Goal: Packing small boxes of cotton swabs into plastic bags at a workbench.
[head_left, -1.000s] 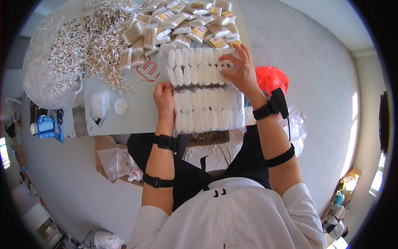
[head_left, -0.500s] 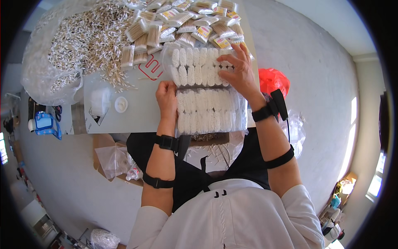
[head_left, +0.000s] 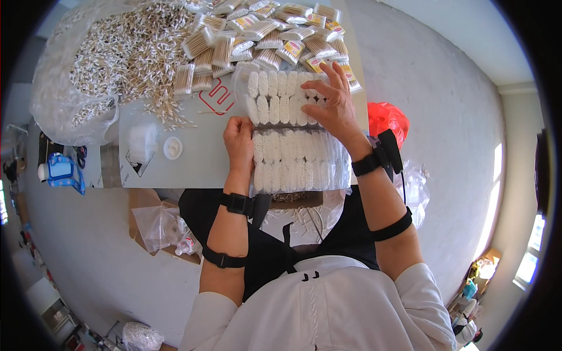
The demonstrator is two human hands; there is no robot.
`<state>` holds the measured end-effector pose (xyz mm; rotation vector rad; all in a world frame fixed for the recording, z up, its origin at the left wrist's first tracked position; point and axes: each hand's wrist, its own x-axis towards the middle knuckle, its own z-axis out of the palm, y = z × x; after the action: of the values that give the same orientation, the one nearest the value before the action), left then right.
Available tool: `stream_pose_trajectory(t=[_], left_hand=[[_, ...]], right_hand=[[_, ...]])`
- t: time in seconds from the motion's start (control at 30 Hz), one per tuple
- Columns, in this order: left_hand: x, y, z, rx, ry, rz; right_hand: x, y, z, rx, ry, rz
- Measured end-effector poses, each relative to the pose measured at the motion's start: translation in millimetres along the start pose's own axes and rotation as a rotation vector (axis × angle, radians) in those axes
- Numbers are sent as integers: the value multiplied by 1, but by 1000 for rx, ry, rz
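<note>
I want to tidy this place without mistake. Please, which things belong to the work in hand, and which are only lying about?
Seemingly in the work:
bagged white bundles, at the left hand and right hand
loose cotton swabs
small swab packs

Probably just lying about:
blue item with white cap
red plastic bag
cardboard box with clear plastic

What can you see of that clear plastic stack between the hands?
The stack looks like clear plastic around bundles, fuzzy white ends up, in four rows with a dark gap midway. It lies at the table's near edge, the left hand at its left side, the right hand, fingers spread, over its upper right, touch unclear.
</note>
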<state>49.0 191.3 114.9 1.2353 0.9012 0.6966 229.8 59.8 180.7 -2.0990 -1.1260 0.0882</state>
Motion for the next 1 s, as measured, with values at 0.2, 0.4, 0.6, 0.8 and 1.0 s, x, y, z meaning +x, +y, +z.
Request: stream_pose_trajectory(t=[0.2, 0.4, 0.6, 0.8, 1.0], left_hand=[[2, 2, 3, -36, 3, -32], [6, 6, 4, 48, 27, 6], [7, 6, 3, 182, -21, 43], [7, 6, 4, 112, -40, 31], [7, 5, 5, 66, -40, 9]], right_hand=[[-1, 2, 1, 3, 6, 11], [-1, 1, 2, -3, -8, 41], [2, 1, 3, -65, -18, 15], [3, -8, 8, -93, -26, 13], [4, -11, 9, -131, -59, 26]])
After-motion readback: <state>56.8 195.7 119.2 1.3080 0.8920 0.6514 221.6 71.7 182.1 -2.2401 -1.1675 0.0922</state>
